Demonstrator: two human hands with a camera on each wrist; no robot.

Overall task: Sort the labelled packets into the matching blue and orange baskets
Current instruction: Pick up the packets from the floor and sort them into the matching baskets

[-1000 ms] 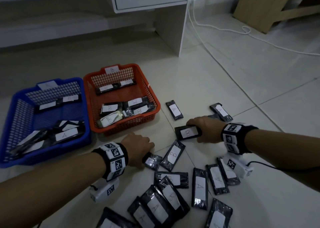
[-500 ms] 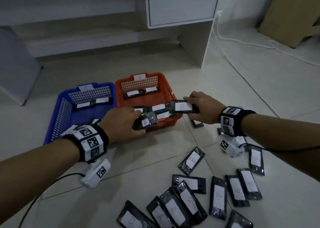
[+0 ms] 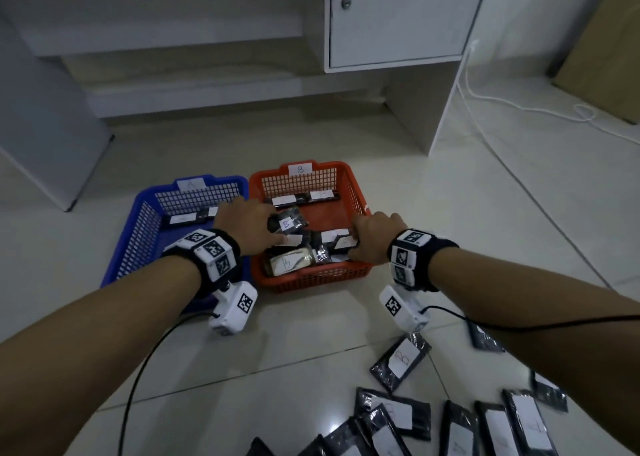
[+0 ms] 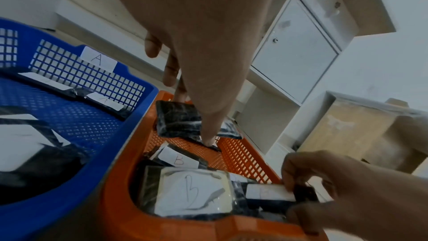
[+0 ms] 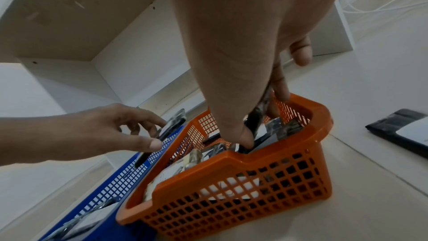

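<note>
Floor pile, nearest: unsorted packets (image 3: 460, 428) lie flat on the floor (image 3: 311, 344) by the person's right forearm, long axes mostly running away from the person; one marked B (image 3: 401, 359) lies apart, tilted toward the baskets.

Right hand (image 3: 372, 239): low over the near right corner of the orange basket (image 3: 311, 277), thumb and fingers (image 5: 281, 87) pinching a dark packet (image 4: 269, 192) by its end.

Right packet, axis: long axis runs across the basket, white label toward the left hand, lying almost level on the B packets already inside; I judge it needs only a release.

Left hand (image 3: 247, 225): over the shared wall of the two baskets, fingertips holding a packet marked B (image 3: 287, 223) at its far edge.

Left packet, axis: label up in the head view, long axis pointing right and slightly away, out over the orange basket's middle.

Deciding relation: both held packets lie inside the orange rim; the left one hangs above the pile, so I judge it has farther to drop.

Blue basket (image 3: 145, 227): touching the orange one on its left, tagged A (image 4: 98, 58), holding A packets.

Orange tag: B (image 3: 300, 169) on the far wall, matching both held labels as far as they read.
</note>
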